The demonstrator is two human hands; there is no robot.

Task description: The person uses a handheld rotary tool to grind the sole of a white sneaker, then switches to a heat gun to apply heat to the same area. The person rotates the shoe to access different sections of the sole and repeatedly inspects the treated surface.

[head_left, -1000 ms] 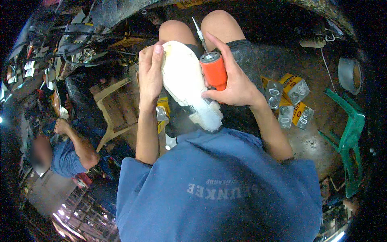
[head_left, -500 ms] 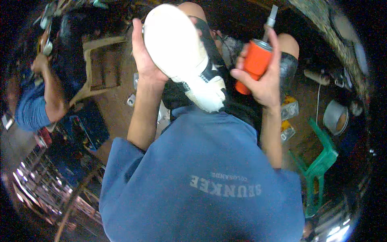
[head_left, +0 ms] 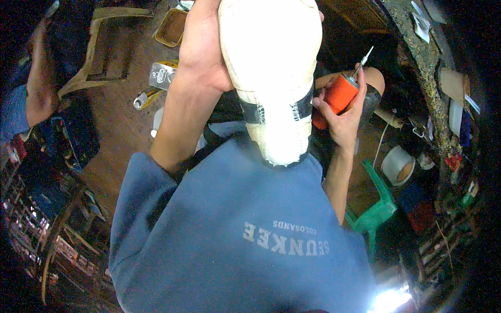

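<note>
A white shoe (head_left: 271,68) is held up close to me, its pale sole toward me and its heel end pointing down over my shirt. Black patches show on both sides of its narrower waist. My left hand (head_left: 204,49) grips it from the left, most of its fingers hidden behind the shoe. To the right of the shoe, my right hand (head_left: 348,122) is wrapped round an orange cylinder (head_left: 342,95) with a grey metal top. A thin shaft with a pale tip sticks up from that top. The cylinder's exact kind is unclear.
A green plastic stool (head_left: 377,211) stands at the right, near a white roll-shaped object (head_left: 398,166). Metal cans (head_left: 163,75) and a square tin (head_left: 171,27) sit on the floor at left. Another person's arm (head_left: 40,83) shows at the far left, near a wooden frame (head_left: 86,57).
The shoe has come closer and moved right, turning from a slant to nearly upright. My right hand with the orange cylinder has shifted slightly, and the cylinder tilts more to the right.
</note>
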